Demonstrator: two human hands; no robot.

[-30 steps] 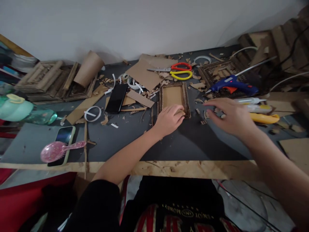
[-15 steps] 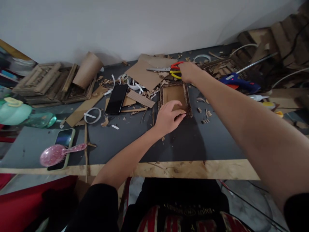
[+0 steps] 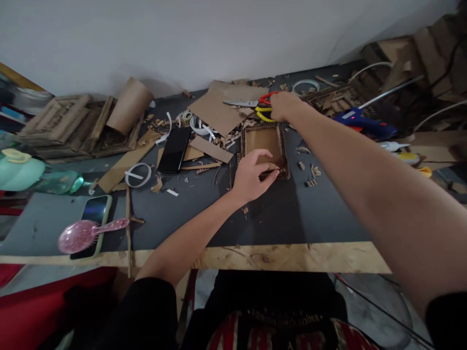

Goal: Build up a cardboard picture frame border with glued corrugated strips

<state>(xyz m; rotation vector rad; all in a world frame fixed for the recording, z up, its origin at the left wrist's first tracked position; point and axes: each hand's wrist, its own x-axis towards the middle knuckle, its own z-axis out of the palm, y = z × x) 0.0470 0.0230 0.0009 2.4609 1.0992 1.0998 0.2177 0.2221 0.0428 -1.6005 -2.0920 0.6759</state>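
Scissors (image 3: 257, 106) lie crosswise at the table's (image 3: 292, 214) far edge, blades pointing left, their red-and-yellow handles half hidden under the gripping right hand (image 3: 283, 105), while the left hand (image 3: 252, 176) pinches the cardboard frame's (image 3: 265, 148) near rim.

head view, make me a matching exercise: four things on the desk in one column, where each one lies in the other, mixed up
Things:
1. scissors
2. cardboard frame
3. pink hairbrush
4. blue glue gun

Places:
A. under the left hand
B. far right, past the right forearm
C. on a phone, near left
D. at the right hand, far middle

Pairs: 1-D, 2-A, 3-C, 4-B
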